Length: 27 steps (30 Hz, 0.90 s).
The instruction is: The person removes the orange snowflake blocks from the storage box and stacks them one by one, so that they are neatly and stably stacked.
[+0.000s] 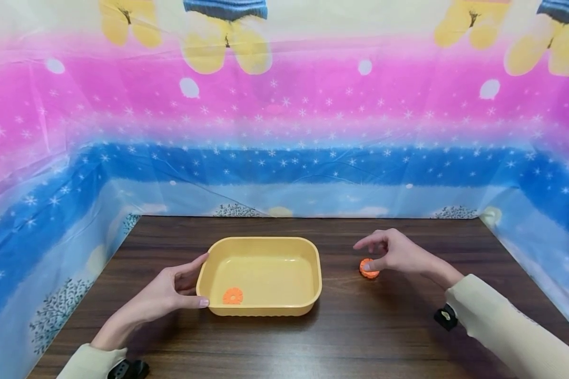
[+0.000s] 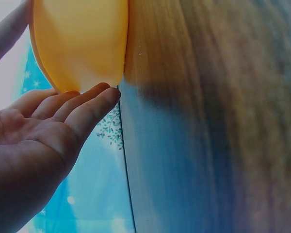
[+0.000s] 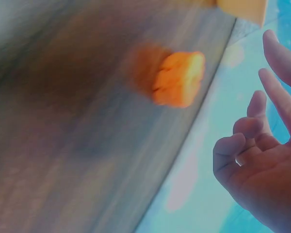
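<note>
A yellow rectangular tray [image 1: 265, 310] with rounded corners rests on the dark wood table. Inside, at its near left corner, lies a flat orange disc [image 1: 233, 296] with a scalloped edge and a pale centre. My left hand [image 1: 180, 287] touches the tray's left end, thumb at the near corner and index fingertip farther back. In the left wrist view, the fingers [image 2: 89, 104] reach fairly straight to the yellow wall. Over a thicker orange round piece [image 1: 370, 275] with a ridged edge is my right hand [image 1: 400, 254], fingers spread. The right wrist view shows that orange piece [image 3: 178, 80] apart from the fingers.
The wood table [image 1: 275, 347] carries the tray at centre left and the thicker orange piece to its right. A printed cloth [image 1: 308, 163], pink and blue with snowflakes, hangs behind and along both sides of the table. Black straps with small devices sit at both wrists.
</note>
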### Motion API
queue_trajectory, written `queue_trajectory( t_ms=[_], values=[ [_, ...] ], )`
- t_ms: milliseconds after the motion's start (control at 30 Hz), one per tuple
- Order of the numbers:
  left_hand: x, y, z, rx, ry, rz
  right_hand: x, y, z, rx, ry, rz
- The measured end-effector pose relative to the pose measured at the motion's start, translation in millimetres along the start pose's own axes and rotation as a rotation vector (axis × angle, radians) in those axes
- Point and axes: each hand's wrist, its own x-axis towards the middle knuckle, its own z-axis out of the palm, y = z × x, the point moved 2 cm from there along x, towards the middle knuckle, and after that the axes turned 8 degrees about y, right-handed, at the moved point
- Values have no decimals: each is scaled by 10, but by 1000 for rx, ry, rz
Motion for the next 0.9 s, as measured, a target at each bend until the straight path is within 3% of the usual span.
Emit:
queue_trajectory(
  t_ms=[400, 667, 900],
  values=[
    [9, 9, -6, 13, 3, 4, 383, -641, 198, -38, -92, -117],
    [11, 13, -7, 23, 2, 8, 639, -1027, 537, -62, -182, -225],
    [1, 5, -10, 6, 4, -18, 828, -1265, 863, -85, -282, -221]
  ],
)
